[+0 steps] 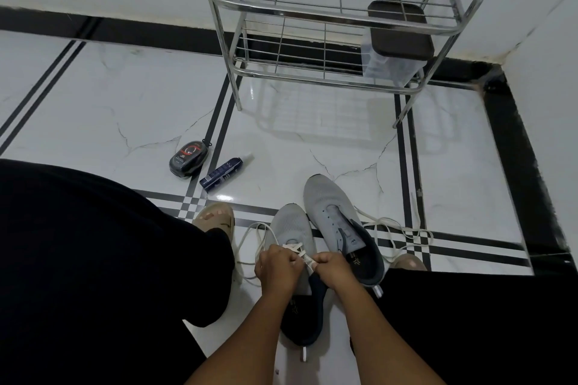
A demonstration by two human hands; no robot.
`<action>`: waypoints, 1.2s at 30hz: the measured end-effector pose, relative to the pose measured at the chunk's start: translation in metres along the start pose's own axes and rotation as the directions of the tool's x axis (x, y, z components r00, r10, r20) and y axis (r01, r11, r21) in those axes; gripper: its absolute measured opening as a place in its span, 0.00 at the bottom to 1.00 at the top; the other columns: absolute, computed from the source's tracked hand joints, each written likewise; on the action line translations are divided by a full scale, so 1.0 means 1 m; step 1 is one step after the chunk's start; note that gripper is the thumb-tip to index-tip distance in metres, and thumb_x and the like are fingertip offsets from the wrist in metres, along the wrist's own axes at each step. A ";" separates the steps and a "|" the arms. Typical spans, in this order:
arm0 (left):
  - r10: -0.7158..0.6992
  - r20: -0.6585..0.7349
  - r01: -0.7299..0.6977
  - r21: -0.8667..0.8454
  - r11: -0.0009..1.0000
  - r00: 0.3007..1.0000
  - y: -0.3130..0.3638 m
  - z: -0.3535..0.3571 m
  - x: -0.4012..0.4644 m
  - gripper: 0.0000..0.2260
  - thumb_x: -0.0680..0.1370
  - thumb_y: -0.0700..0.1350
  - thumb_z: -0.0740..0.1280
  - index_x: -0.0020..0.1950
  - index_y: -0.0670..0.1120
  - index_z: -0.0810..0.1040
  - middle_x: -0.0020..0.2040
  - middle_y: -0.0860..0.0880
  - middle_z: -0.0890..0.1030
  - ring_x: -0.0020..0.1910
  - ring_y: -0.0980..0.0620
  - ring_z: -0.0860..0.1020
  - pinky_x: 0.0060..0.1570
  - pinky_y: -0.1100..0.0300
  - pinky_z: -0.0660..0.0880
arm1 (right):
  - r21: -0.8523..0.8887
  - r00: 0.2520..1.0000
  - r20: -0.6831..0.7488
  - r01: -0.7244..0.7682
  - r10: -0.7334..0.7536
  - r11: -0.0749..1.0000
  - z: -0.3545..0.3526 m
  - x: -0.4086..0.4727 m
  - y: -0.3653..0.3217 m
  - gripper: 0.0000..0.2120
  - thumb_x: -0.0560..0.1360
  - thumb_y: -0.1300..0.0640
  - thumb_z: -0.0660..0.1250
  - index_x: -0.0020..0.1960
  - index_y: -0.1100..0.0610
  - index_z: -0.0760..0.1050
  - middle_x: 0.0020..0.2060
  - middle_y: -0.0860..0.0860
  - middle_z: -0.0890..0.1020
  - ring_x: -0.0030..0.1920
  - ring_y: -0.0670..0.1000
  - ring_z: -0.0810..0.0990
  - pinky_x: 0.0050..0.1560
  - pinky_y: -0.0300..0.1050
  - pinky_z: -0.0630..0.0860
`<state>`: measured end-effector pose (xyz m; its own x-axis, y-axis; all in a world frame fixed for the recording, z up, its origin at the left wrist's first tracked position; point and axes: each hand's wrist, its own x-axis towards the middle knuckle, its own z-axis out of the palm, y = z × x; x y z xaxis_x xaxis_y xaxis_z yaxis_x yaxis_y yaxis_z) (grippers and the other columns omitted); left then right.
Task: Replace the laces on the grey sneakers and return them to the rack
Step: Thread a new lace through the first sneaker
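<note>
Two grey sneakers sit on the tiled floor (140,97) between the person's knees. The left hand (278,266) and right hand (333,269) each pinch the white lace (297,248) over the near sneaker (292,228), whose lowest eyelets are already threaded. The other sneaker (331,209) lies just beside it, unlaced, with a loose lace (403,231) trailing on its right. Farther off stands the metal rack (341,9), and a polish sponge (189,158) and a spray bottle (223,173) lie to the left

The tiled floor (125,109) carries two grey sneakers (331,212), loose white laces (403,230), a metal rack (337,9), a polish sponge (188,159) and a spray bottle (223,172).
</note>
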<state>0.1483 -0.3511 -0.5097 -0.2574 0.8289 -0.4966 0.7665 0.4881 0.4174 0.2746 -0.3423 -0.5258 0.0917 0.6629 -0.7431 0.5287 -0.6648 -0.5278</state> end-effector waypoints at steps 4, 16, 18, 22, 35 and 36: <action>-0.017 -0.016 0.017 0.029 0.999 1.000 0.000 -0.001 -0.001 0.08 0.74 0.49 0.64 0.42 0.51 0.83 0.54 0.51 0.76 0.57 0.48 0.73 0.54 0.55 0.70 | -0.006 1.000 -0.001 -0.013 0.013 1.000 0.000 0.001 0.001 0.10 0.76 0.63 0.65 0.56 0.60 0.82 0.40 0.51 0.80 0.34 0.42 0.72 0.37 0.36 0.69; 0.006 -0.025 -0.005 0.051 0.999 1.000 0.000 -0.002 -0.003 0.07 0.74 0.49 0.65 0.41 0.51 0.83 0.53 0.52 0.76 0.57 0.49 0.73 0.56 0.55 0.69 | 0.108 0.999 0.017 -0.049 0.047 0.993 0.001 -0.001 -0.001 0.09 0.76 0.64 0.66 0.53 0.62 0.82 0.31 0.46 0.77 0.32 0.42 0.72 0.33 0.34 0.68; 0.044 -0.026 -0.042 0.071 0.997 0.999 0.001 -0.002 -0.002 0.08 0.74 0.49 0.65 0.42 0.52 0.83 0.53 0.53 0.76 0.57 0.50 0.73 0.58 0.55 0.68 | 0.217 0.993 0.045 -0.116 0.108 0.969 0.000 -0.001 -0.005 0.07 0.75 0.65 0.66 0.49 0.63 0.82 0.32 0.51 0.78 0.33 0.46 0.74 0.34 0.38 0.70; 0.143 0.007 -0.143 0.138 0.980 0.990 0.004 -0.003 0.000 0.08 0.75 0.51 0.65 0.47 0.54 0.84 0.54 0.54 0.76 0.57 0.50 0.71 0.60 0.55 0.66 | 0.428 0.982 0.076 -0.189 0.174 0.884 0.001 0.000 -0.005 0.09 0.76 0.63 0.65 0.38 0.60 0.79 0.35 0.57 0.79 0.33 0.50 0.76 0.36 0.41 0.72; -0.095 -0.158 0.098 0.012 0.995 0.983 -0.013 -0.009 -0.015 0.31 0.71 0.55 0.73 0.66 0.47 0.64 0.66 0.46 0.65 0.63 0.45 0.69 0.56 0.52 0.72 | 0.747 0.721 -0.551 0.202 0.420 0.633 -0.079 -0.012 -0.068 0.14 0.75 0.68 0.59 0.60 0.68 0.70 0.51 0.62 0.79 0.49 0.60 0.78 0.50 0.55 0.76; -0.114 -0.154 0.113 -0.016 0.993 0.981 -0.013 -0.010 -0.017 0.31 0.70 0.55 0.74 0.65 0.46 0.64 0.65 0.46 0.66 0.63 0.44 0.69 0.55 0.51 0.73 | 0.716 0.595 -0.668 0.352 0.446 0.603 -0.096 -0.022 -0.081 0.12 0.79 0.66 0.54 0.61 0.66 0.67 0.50 0.59 0.76 0.48 0.58 0.76 0.47 0.52 0.74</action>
<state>0.1362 -0.3684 -0.4991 -0.4307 0.7998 -0.4182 0.7231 0.5830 0.3704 0.3103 -0.2701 -0.4271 0.8543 0.3283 -0.4030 -0.2533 -0.4141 -0.8743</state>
